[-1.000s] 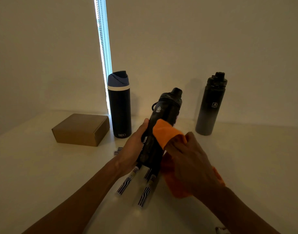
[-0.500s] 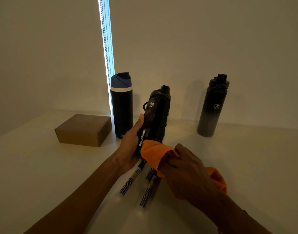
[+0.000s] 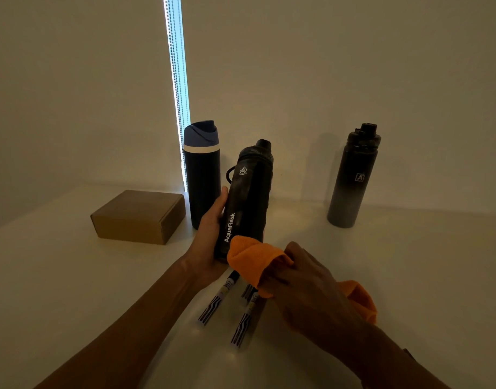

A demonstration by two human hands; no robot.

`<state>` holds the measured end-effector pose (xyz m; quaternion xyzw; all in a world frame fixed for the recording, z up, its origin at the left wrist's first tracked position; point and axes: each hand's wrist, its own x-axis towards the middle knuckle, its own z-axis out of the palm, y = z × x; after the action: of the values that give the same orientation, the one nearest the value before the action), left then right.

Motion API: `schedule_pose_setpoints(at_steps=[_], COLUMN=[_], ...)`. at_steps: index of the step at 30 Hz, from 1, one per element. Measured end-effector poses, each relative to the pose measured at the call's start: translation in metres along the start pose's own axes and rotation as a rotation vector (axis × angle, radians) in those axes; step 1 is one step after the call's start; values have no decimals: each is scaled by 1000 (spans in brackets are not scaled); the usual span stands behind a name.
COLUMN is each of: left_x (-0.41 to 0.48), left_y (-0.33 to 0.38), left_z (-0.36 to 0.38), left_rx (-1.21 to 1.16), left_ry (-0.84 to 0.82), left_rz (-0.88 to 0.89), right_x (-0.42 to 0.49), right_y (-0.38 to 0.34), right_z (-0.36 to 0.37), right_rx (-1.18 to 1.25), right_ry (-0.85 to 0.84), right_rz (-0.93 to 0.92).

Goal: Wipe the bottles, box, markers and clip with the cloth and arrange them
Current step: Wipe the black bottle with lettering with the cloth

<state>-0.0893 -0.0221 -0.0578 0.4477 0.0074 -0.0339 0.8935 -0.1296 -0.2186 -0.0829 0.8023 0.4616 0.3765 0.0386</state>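
- The left hand (image 3: 210, 234) wraps around the lower body of a black metal bottle lettered "AquaFlask" (image 3: 247, 197), with the thumb laid up its side. It holds the bottle slightly tilted.
- The right hand (image 3: 305, 279) bunches a bright orange cloth (image 3: 249, 256), fingers curled into it, and presses a fold against the bottle's base. Whether that base touches the pale tabletop (image 3: 72, 276), I cannot tell.
- The held bottle is capped, so its contents are hidden.
- A dark bottle with a blue lid (image 3: 202, 175) stands upright just behind the left hand, beside a closed brown cardboard box (image 3: 140, 216).
- A capped black-to-grey bottle (image 3: 350, 181) stands well apart on the right, near the wall.
- Striped markers (image 3: 213, 304) lie under the hands, their far ends hidden by bottle and cloth.
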Motion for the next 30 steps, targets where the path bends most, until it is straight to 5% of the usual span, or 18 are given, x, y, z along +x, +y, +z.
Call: schedule_pose_setpoints(at_steps=[15, 30], left_x=[-11, -19], left_y=[8, -5], left_z=[8, 26], left_rx=[186, 395], left_ry=[0, -106], left_rz=[64, 42], right_x=[-1, 3], right_y=[8, 47], right_z=[12, 4], right_rx=[50, 142], right_ry=[-75, 80], right_rz=[202, 470])
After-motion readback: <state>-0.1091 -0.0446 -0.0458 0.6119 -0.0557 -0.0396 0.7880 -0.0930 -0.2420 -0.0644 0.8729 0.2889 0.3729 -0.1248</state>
